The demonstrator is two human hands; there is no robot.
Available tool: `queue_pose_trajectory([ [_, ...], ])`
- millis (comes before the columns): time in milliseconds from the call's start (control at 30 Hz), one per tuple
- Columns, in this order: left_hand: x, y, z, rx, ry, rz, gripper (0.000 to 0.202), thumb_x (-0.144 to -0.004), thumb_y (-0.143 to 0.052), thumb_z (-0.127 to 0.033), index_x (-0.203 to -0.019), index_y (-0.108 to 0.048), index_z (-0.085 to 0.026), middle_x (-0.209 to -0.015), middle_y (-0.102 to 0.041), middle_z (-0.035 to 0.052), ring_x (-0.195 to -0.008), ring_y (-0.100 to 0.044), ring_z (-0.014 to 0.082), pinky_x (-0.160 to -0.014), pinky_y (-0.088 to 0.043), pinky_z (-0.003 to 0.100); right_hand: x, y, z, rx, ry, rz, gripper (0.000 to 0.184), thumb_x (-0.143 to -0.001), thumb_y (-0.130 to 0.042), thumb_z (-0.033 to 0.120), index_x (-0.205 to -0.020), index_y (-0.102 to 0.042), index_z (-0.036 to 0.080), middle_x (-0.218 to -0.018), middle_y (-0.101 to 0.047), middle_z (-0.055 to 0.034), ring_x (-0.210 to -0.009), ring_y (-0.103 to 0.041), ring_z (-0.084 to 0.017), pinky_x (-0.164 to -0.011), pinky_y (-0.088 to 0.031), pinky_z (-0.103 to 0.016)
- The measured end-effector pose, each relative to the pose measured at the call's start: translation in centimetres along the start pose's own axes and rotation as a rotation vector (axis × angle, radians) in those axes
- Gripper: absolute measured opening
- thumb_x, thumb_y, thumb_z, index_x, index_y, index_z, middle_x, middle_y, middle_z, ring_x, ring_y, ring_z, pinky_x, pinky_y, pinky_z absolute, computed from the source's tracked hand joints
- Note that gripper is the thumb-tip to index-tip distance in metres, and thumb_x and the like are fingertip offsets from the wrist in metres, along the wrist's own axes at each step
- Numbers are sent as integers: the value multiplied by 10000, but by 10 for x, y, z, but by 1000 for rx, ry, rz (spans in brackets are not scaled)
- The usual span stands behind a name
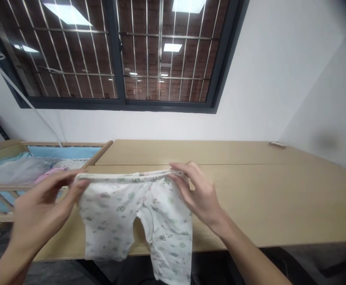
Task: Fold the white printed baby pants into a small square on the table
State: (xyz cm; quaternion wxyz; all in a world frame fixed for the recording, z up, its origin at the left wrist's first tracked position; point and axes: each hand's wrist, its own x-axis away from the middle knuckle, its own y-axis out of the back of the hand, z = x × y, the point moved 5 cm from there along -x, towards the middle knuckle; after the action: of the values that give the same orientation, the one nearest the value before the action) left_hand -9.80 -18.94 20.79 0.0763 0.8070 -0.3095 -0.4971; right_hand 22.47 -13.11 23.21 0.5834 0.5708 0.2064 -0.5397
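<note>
A small pair of white baby pants (110, 209) with a green and grey leaf-like print hangs upright in front of me, waistband on top. My left hand (44, 206) pinches one end of the waistband between thumb and fingers. At the other end, my right hand (198, 190) pinches the waistband the same way, so it is stretched nearly straight. An open gap shows at the crotch between the two legs. The leg on the right hangs lower, past the table's front edge.
Behind the pants lies a light wooden table (264, 198), with a small flat white object (278, 144) at its far right edge. A wooden crib (0, 186) with blue lining and bedding stands at the left. A barred window (121, 105) is in the white wall; a white cable (27, 101) hangs left.
</note>
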Motion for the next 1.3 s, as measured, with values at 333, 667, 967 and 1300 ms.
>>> queue_pose_trajectory([
  [333,1,-231,54,-144,-18,599,331,-1023,-314,-373,-1065,-571,-168,-1032,-667,93,-980,-614,229,-848,-468,329,43,-67,-190,259,-408,399,294,-1011,-371,180,-1115,-646,166,-1070,-670,-117,-998,-610,-231,-877,-473,-360],
  [667,0,-343,96,-336,57,666,296,-1015,-341,-278,-1104,-589,-143,-1115,-661,177,-1110,-588,289,-917,-428,377,80,-136,-296,483,-515,544,204,-970,-438,150,-1052,-623,168,-1100,-613,-120,-1017,-523,-231,-887,-375,-316],
  [967,-20,-384,114,-295,173,683,265,-1021,-412,-329,-1157,-565,-161,-1192,-663,121,-1123,-611,244,-923,-447,372,73,-150,-361,317,-647,420,185,-955,-500,174,-1070,-645,169,-1055,-642,-96,-993,-590,-203,-905,-424,-306],
  [1300,-37,-365,91,-251,258,688,254,-980,-443,-325,-1156,-526,-162,-1077,-699,127,-1017,-656,249,-843,-470,343,81,-151,-381,73,-717,299,171,-874,-591,216,-999,-697,172,-931,-701,-39,-819,-655,-152,-781,-511,-263],
])
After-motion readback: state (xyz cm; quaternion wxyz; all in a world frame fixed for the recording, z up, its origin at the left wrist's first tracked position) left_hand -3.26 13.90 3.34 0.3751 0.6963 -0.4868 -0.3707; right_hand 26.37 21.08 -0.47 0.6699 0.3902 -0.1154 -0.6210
